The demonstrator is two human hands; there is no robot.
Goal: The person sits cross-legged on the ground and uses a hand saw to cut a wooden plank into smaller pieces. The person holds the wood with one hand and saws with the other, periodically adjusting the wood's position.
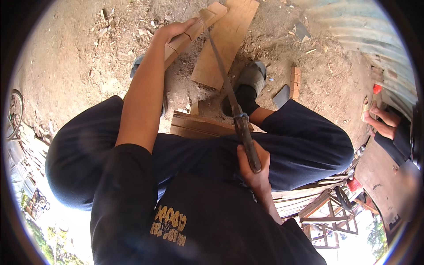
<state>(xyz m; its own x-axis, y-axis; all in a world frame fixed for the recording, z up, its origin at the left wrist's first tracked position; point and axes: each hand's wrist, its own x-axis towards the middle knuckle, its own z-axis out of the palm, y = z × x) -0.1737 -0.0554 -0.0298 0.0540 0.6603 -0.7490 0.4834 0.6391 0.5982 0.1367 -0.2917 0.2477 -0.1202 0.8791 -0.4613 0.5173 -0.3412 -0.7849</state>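
My right hand (255,165) is closed around the dark handle of a long, narrow-bladed tool (223,73). Seen nearly edge-on, its blade runs forward and to the left, and whether it has teeth cannot be told. The far end meets a light wooden bar (213,14) crossed by several dark lines. My left hand (176,31) grips this bar from the left side, with some fingers hidden. A wide flat board (227,42) lies on the ground just right of the bar, partly under the blade.
Wood chips litter the dirt ground. A scored wooden block (295,82) and a dark flat piece (282,96) lie beyond my right knee. Between my legs is a brown plank (201,125). Another person's bare legs (383,121) show at far right, near a corrugated metal sheet (360,22).
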